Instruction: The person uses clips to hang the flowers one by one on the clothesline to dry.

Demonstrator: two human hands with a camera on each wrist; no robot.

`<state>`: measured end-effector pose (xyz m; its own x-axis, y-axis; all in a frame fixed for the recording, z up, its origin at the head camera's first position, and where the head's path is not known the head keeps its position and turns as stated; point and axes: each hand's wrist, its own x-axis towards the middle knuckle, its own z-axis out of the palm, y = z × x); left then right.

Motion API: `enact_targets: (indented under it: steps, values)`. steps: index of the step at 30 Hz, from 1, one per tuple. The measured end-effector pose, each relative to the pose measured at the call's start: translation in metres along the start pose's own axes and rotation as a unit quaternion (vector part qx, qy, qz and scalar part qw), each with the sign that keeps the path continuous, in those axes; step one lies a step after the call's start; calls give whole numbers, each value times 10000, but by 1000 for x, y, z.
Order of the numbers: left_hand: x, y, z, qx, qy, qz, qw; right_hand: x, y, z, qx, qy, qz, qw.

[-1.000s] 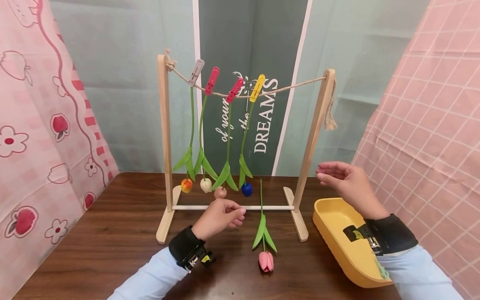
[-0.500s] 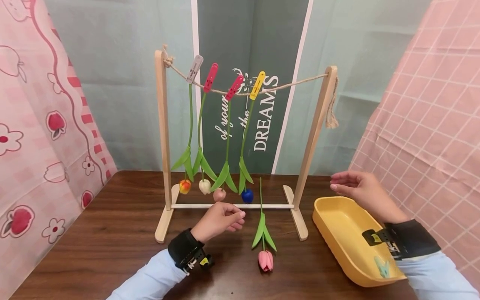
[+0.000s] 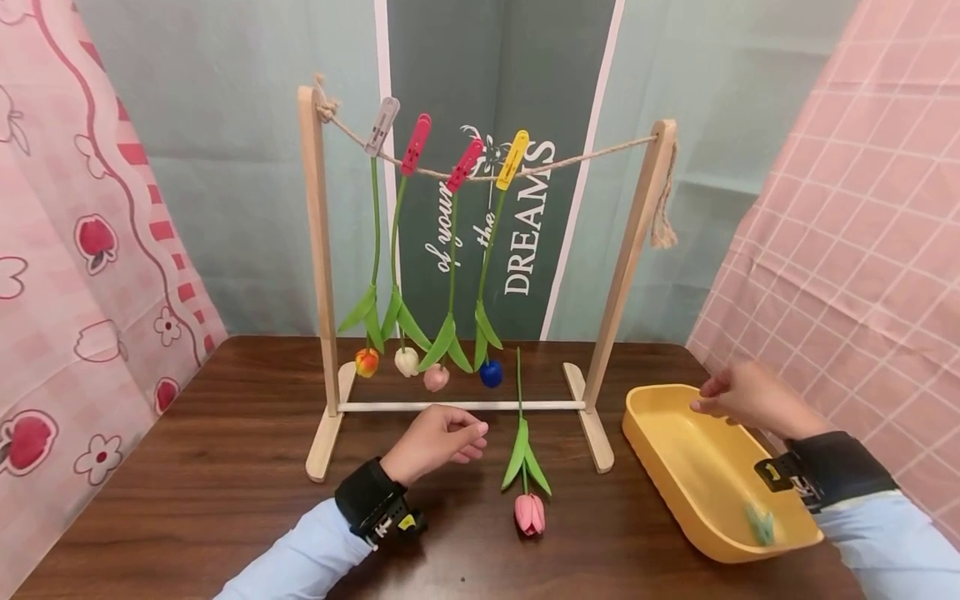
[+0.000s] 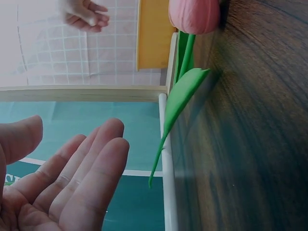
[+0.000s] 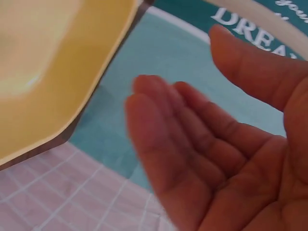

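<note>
My right hand [image 3: 763, 402] hovers over the far right rim of a yellow tray [image 3: 637, 425], fingers relaxed and holding nothing. In that tray lies a light green clothespin [image 3: 761, 525]. My left hand [image 3: 438, 440] hangs in front of the rack's white bottom bar [image 3: 420, 407], thumb apart from the fingers in the left wrist view, nothing between them. Right of it, a pink artificial tulip [image 3: 529, 514] lies on the table, bloom toward me. Orange [image 3: 367, 362], white [image 3: 407, 362], pale pink [image 3: 437, 377] and blue [image 3: 491, 373] tulips hang upside down.
A wooden rack stands on the table [image 3: 225, 433], with a left post [image 3: 318, 250] and a right post [image 3: 628, 258]. Its sagging rope [image 3: 585, 159] bears grey [image 3: 382, 127], red [image 3: 416, 144] and yellow [image 3: 513, 159] clothespins. Patterned cloths hang around the table.
My right hand has moved right and down to the tray, uncovering the light green clothespin. My left hand has stayed about where it was. The head view has shifted slightly.
</note>
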<state>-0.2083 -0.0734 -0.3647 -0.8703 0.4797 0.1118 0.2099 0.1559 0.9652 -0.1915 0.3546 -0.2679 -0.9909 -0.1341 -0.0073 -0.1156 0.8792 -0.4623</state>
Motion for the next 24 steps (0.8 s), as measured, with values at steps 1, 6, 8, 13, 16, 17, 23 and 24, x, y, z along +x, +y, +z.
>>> enact_targets:
  steps: [1,6,8,13,16,17,23,24]
  values:
    - [0,0,0,-15,3,-3,10000,0,4,1,-43,-89,103,9999]
    - [0,-4,-1,-48,5,-21,10000,-2,19,11,-150,-472,566,9972]
    - [1,-6,-2,-52,13,-34,10000,-2,24,16,-209,-559,697,9958]
    - [1,-11,-1,-40,20,-123,9999,-1,32,28,-468,-759,1035,9906]
    - [1,-13,1,-10,-13,-155,9999,-2,37,33,-722,-785,1159,9875]
    - [1,-14,2,2,-36,-153,9999,-2,38,35,-834,-788,1161,9866]
    - [1,-14,6,75,-178,-160,9997,-4,48,45,-1099,-890,1390,9801]
    - [1,-14,6,74,-186,-174,9996,-4,50,46,-1138,-894,1405,9794]
